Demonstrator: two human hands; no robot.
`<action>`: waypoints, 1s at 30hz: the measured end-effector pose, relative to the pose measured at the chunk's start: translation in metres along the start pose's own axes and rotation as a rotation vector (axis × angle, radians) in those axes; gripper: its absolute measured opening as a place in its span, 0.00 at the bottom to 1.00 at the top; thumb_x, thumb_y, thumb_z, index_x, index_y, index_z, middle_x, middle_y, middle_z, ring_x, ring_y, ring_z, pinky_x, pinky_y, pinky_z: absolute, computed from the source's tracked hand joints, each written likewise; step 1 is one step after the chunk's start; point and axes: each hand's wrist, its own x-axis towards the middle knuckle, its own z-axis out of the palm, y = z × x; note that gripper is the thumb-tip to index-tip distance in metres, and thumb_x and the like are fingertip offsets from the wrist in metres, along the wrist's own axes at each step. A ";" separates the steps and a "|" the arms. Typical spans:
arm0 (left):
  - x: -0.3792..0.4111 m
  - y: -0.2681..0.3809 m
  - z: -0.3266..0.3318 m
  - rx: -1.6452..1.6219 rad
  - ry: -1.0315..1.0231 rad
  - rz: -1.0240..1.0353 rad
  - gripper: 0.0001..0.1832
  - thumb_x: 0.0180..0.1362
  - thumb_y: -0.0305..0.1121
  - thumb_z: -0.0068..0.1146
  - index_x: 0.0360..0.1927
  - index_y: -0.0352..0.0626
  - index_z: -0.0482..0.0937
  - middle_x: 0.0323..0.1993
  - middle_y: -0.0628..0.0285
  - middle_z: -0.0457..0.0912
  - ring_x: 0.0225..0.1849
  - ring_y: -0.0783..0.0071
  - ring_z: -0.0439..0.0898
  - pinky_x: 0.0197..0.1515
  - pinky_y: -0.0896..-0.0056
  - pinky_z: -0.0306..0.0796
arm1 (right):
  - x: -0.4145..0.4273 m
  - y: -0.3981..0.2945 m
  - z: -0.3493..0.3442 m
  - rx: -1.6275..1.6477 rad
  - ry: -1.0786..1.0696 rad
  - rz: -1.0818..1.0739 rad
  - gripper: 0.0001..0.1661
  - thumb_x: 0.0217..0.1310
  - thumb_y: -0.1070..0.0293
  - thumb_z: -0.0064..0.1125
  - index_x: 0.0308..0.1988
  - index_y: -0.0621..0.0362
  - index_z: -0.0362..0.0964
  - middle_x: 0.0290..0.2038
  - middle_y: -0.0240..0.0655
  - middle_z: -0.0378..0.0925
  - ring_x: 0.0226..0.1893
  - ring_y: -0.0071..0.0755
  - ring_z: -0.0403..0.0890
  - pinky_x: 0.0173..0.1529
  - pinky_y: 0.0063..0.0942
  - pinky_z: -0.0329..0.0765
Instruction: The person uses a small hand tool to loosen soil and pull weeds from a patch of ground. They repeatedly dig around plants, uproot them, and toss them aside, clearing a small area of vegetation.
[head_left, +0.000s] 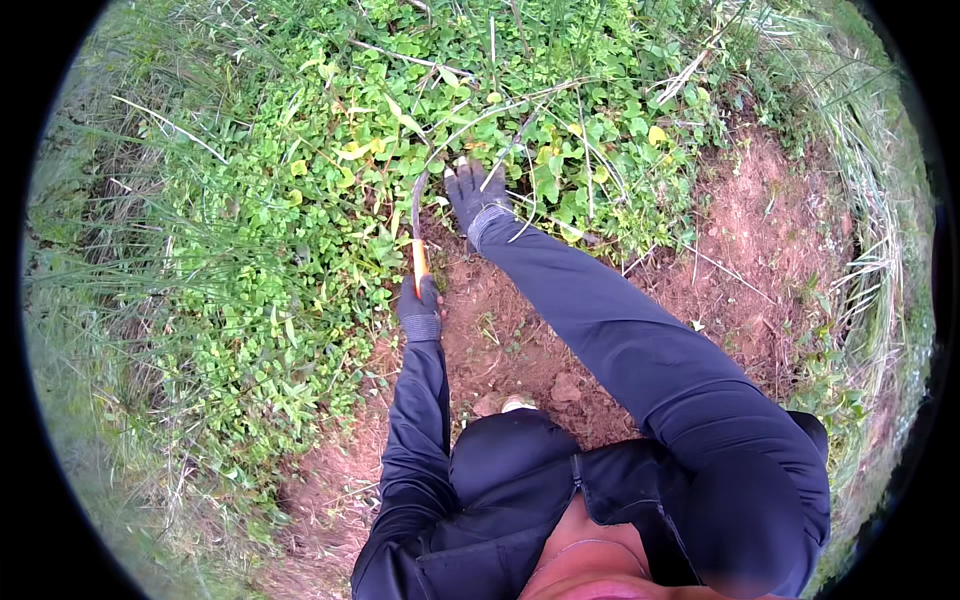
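Note:
My left hand (420, 306), in a dark glove, is closed around the orange handle (419, 262) of a sickle. Its dark curved blade (416, 201) points away from me into low green leaves; the tip cannot be told apart from the stems. Just right of the blade, my right hand (477, 193), also gloved, reaches palm down to the edge of the leafy ground plants (555, 169). Its fingers are extended and somewhat apart, with light-coloured fingertips showing. A thin dry stem (532, 191) crosses near the wrist; no grip on any plant is visible.
Reddish bare soil (502, 322) with small clods lies between the plants and my body, and more soil (750, 247) shows to the right. Long grass (97, 262) stands at the left, dry grass (874, 247) at the far right. Part of a shoe (517, 403) shows below.

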 end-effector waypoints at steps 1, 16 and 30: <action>-0.015 -0.001 -0.012 -0.018 0.050 0.001 0.10 0.61 0.39 0.46 0.33 0.43 0.69 0.14 0.67 0.69 0.14 0.81 0.70 0.12 0.79 0.63 | 0.007 0.008 -0.012 0.023 -0.280 0.121 0.59 0.35 0.48 0.69 0.62 0.59 0.45 0.59 0.50 0.54 0.56 0.49 0.60 0.53 0.50 0.63; -0.060 -0.028 0.013 0.640 -0.074 -0.042 0.22 0.54 0.50 0.52 0.36 0.39 0.69 0.28 0.43 0.77 0.31 0.43 0.76 0.32 0.50 0.68 | -0.014 0.074 0.011 0.266 -0.457 -0.041 0.22 0.45 0.66 0.56 0.45 0.53 0.67 0.35 0.47 0.77 0.38 0.51 0.78 0.41 0.43 0.74; 0.000 0.013 0.054 0.118 -0.250 -0.233 0.15 0.59 0.43 0.49 0.34 0.43 0.63 0.10 0.64 0.66 0.05 0.75 0.66 0.05 0.74 0.58 | -0.151 0.098 -0.003 -0.111 -0.211 -0.193 0.24 0.45 0.62 0.57 0.47 0.49 0.68 0.55 0.38 0.60 0.59 0.42 0.58 0.57 0.55 0.57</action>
